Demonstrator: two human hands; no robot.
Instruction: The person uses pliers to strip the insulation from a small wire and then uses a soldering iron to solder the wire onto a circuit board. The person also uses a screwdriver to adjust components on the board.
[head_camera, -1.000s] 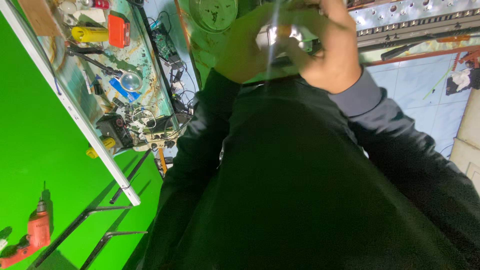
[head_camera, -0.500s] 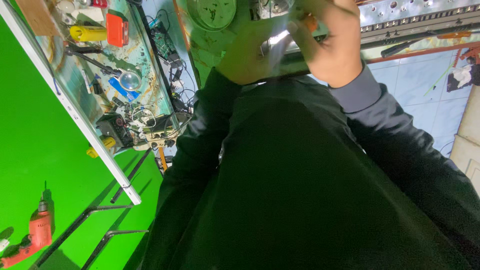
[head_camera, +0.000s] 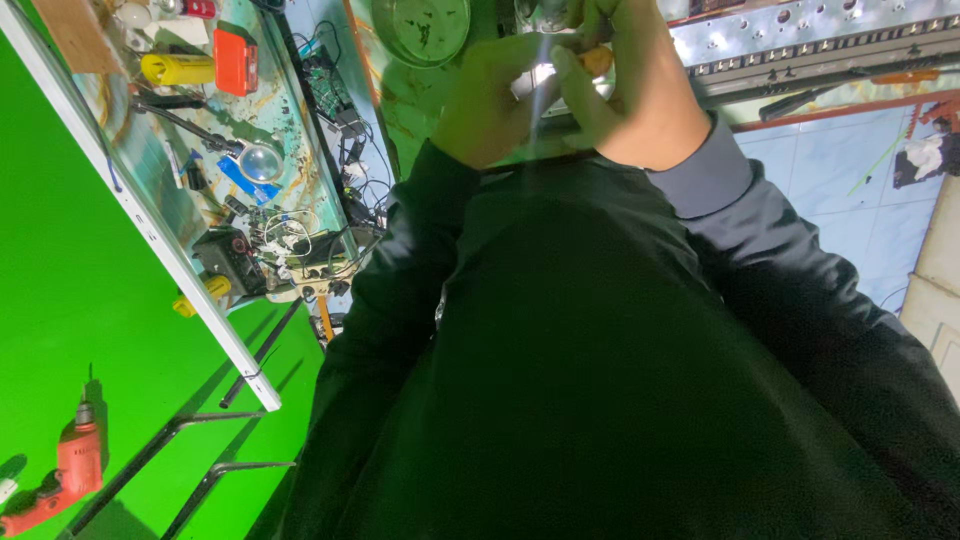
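Pinching a small, bright, glaring metal piece (head_camera: 541, 75), left hand (head_camera: 490, 100) and right hand (head_camera: 640, 100) each keep a closed grip.

Dim, uneven indoor light. The sharpest light is a small white glare between the left hand (head_camera: 490, 100) and right hand (head_camera: 640, 90), with a thin bright streak running down from it. Both hands look soft, slightly blurred and green-tinted. The black jacket (head_camera: 600, 380) fills the near middle as a nearly featureless dark mass. At left, the green wall (head_camera: 60, 300) is vividly saturated, and the red drill (head_camera: 70, 470) casts a soft shadow. The view is tilted, with straight edges slanting.
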